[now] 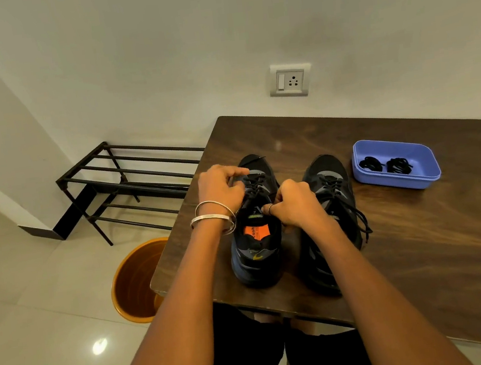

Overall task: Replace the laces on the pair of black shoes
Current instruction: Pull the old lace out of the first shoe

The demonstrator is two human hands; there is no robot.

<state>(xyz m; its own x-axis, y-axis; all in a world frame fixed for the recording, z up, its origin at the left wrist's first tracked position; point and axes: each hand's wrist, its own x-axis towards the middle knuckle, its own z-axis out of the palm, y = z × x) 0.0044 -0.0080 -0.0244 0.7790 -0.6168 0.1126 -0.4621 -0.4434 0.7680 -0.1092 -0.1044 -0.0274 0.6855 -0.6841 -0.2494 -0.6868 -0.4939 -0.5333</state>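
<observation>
Two hands on the left shoe point(255, 241) at our surface's point(423, 250) near edge: left hand point(219, 189) and right hand point(294, 203) each pinch its lace point(253, 185); spare laces point(385, 164) wait in the blue tray point(399, 179).

Both forearms are seen bare, with no sleeves in view. Two thin silver bangles point(214, 214) are worn at the wrist of the left hand point(221, 188). A slim ring point(270, 209) is noted on a finger of the right hand point(296, 202). Black shorts point(244, 348) are worn, with the knees left uncovered.
</observation>
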